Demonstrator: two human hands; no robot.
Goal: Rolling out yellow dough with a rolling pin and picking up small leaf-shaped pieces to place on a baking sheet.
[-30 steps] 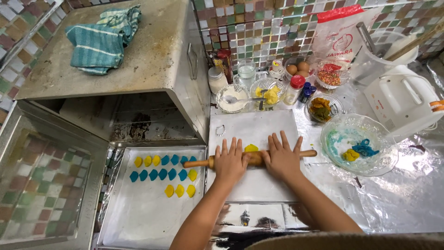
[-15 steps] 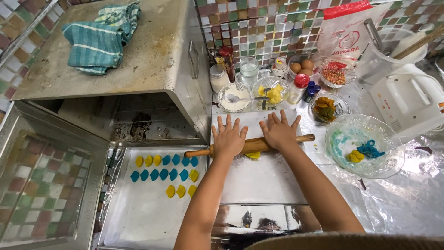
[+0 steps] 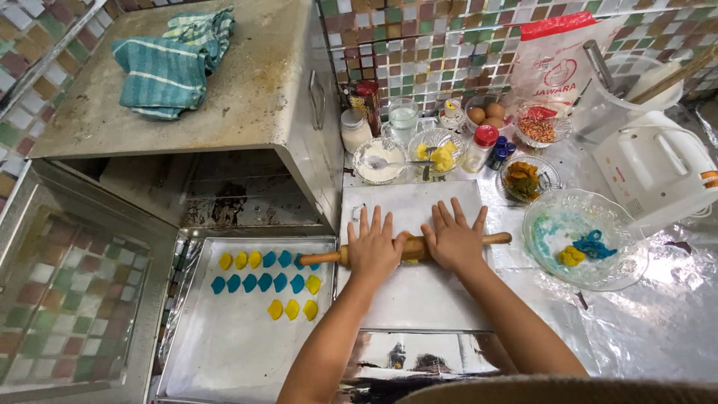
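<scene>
Left hand [image 3: 372,251]: lying flat on the wooden rolling pin [image 3: 407,249], fingers spread and straight, pressing rather than gripping.
Right hand [image 3: 453,241]: pressing down at 3 o'clock of the left, palm down, fingers fanned open toward 12 o'clock.
Rolling pin: lying crosswise on the white board [image 3: 419,284], its handles sticking out at 9 and 3 o'clock past both palms.
Handling: the pin is looking stiff, smooth and light, likely to roll freely; the bare handle ends are offering the surest hold.
Dough: a yellow sliver is showing under the pin between the palms; probably soft and easily squashed.
Baking tray [image 3: 202,352]: sitting at 9 o'clock of the board, carrying yellow and blue dough pieces [image 3: 266,282] in rows.
Glass bowl [image 3: 587,239]: standing at 3 o'clock, holding blue and yellow lumps.
Oven [image 3: 247,112]: standing open at 11 o'clock.
</scene>
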